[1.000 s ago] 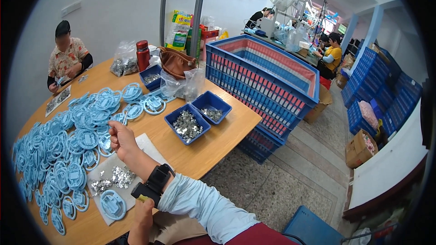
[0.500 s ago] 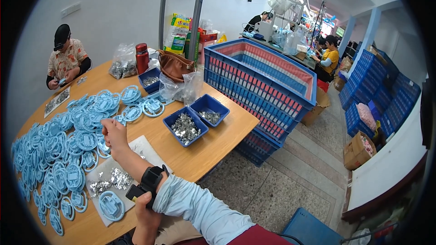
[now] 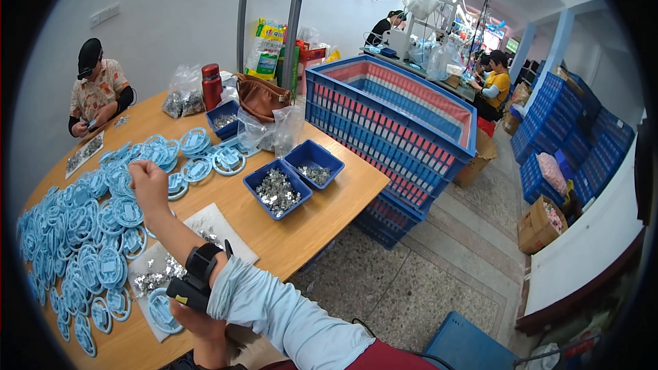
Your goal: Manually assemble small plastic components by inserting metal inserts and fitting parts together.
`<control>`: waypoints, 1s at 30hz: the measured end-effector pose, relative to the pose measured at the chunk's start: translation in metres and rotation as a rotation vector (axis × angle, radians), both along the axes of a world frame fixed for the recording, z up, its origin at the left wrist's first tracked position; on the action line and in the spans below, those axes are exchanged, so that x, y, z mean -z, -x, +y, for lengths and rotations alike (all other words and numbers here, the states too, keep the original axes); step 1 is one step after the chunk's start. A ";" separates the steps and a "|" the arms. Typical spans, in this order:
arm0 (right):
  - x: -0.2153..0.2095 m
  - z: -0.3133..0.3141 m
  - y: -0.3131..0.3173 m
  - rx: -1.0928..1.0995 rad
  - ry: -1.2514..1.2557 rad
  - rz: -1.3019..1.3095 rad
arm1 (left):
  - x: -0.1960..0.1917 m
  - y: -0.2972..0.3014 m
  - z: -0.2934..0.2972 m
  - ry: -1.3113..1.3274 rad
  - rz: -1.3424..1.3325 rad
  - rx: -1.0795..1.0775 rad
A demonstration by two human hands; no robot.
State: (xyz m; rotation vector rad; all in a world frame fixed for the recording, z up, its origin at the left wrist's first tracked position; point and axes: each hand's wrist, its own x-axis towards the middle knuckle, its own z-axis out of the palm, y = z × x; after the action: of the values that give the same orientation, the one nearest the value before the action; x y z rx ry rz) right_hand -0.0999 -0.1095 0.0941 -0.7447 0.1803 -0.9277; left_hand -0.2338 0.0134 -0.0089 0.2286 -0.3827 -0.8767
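My right hand [image 3: 149,187] is raised over the table, its fingers curled into a fist with nothing visible in it. A black strap [image 3: 203,262] with a small black box-shaped device [image 3: 188,293] is around that wrist, above a light blue sleeve. My left hand [image 3: 199,322] is closed on the device from below. Beneath my right forearm lies a white mat [image 3: 236,241] with a heap of small shiny metal pieces [image 3: 154,279]. One light blue plastic ring-shaped part [image 3: 162,312] lies on the mat, partly behind the device. Many similar parts [image 3: 82,233] are piled to the left.
Two blue bins [image 3: 296,209] of metal pieces stand on the wooden table [image 3: 274,260], near a clear bag [image 3: 291,130], a brown bag [image 3: 264,99] and a red flask [image 3: 212,85]. Stacked blue crates [image 3: 384,144] stand beside the table. A co-worker [image 3: 99,89] sits at the far left.
My right fist and forearm have shifted left and slightly up. My left hand has moved left with the wrist device, keeping its grip.
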 end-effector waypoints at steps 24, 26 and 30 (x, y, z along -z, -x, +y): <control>0.025 0.002 0.005 -0.200 -0.178 0.050 | -0.059 0.000 -0.056 0.012 -0.381 0.202; 0.028 0.008 0.002 -0.323 -0.417 0.030 | -0.066 -0.005 -0.062 -0.007 -0.441 0.182; 0.031 -0.004 0.005 -0.316 -0.394 0.001 | -0.070 0.013 -0.085 -0.050 -0.554 0.193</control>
State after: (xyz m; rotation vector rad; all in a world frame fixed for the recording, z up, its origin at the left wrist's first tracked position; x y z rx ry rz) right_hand -0.1044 -0.1135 0.0634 -0.3928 0.2307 -0.5665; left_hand -0.2468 -0.0712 0.0613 0.4892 -0.9099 -1.0077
